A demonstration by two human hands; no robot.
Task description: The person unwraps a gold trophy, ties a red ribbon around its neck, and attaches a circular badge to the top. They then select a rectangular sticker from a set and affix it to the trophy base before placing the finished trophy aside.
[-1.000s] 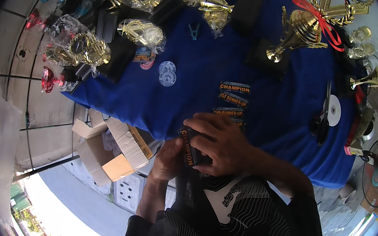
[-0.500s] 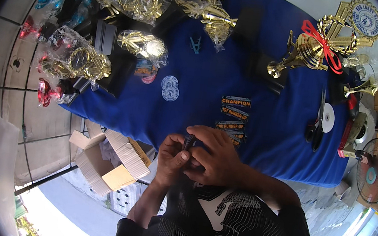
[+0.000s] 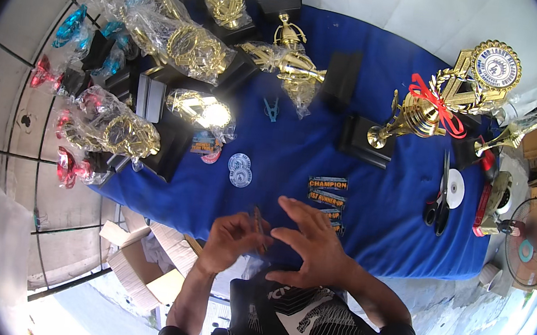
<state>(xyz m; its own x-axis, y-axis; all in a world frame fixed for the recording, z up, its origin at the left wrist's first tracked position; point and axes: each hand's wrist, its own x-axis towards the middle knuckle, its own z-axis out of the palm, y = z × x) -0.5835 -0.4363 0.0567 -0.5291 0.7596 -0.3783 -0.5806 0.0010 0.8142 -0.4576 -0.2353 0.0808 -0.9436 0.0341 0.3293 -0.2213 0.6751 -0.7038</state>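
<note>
In the head view, a thin dark strip (image 3: 258,227) stands nearly upright at the near edge of the blue-covered desk (image 3: 367,232), its long axis pointing away from the person. The left hand (image 3: 229,237) pinches its lower part with curled fingers. The right hand (image 3: 313,244), just beside it, is spread open and holds nothing; its fingertips are close to the strip.

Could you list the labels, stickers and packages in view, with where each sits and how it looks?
Label strips: stacked on the blue cloth ahead of the right hand; dark rectangles with coloured print.
Round stickers: two pale discs, left of the strips.
Plastic-wrapped trophies: far left of the table; clear bags over gold parts.
Cardboard boxes: on the floor, near the left hand; brown, open flaps.
</note>
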